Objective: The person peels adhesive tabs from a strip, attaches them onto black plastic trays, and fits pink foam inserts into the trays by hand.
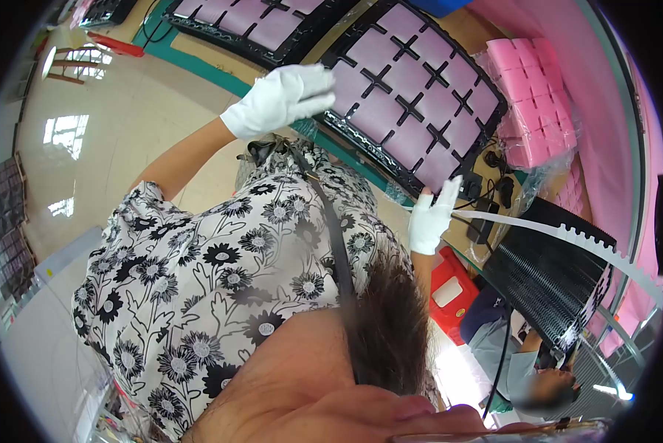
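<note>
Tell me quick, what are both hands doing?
White-gloved left hand: open, fingers straight, holding nothing visible.
White-gloved right hand: open, fingers apart, by the black-edged purple panel.

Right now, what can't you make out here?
All in the head view:
- Full shape of the upper purple panel: cut off by the top edge.
- Whether the left hand touches the larger panel: its glove hides any contact.
- Far-left dark stacks: too small.

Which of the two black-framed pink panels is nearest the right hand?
The middle panel, whose lower corner is by the right hand; the other panel lies farther off, at the picture's upper left.
</note>
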